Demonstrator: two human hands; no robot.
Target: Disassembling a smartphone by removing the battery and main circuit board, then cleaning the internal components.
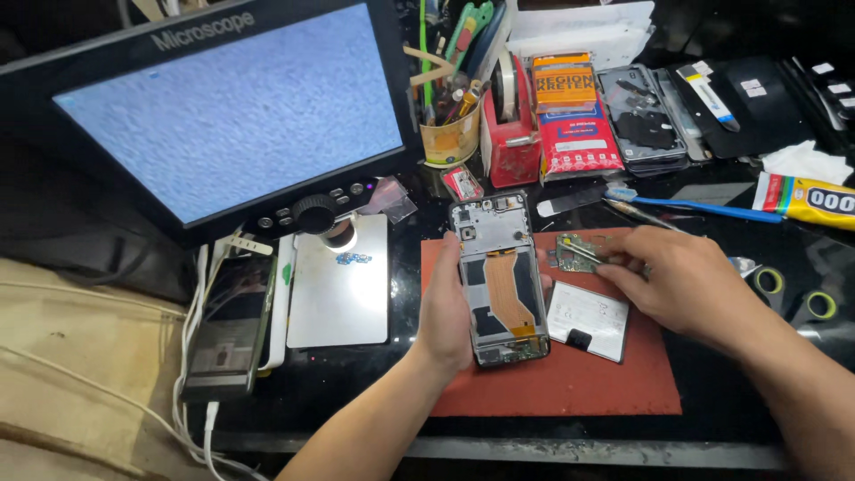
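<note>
The left hand (pixel 445 312) gripped the light, fragile opened phone (pixel 499 276) by its stiff side edges on the red mat (pixel 552 383) at the tabletop's front edge, while the right hand (pixel 686 281) pinched tweezers (pixel 583 252) over a small circuit board (pixel 574 245).

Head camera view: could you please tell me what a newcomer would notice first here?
The opened phone, its orange flex cable exposed, sits centre on the red mat, gripped by the left hand. Beside it, the right hand works tweezers on a small circuit board. Upper left, a microscope screen glows blue.
</note>
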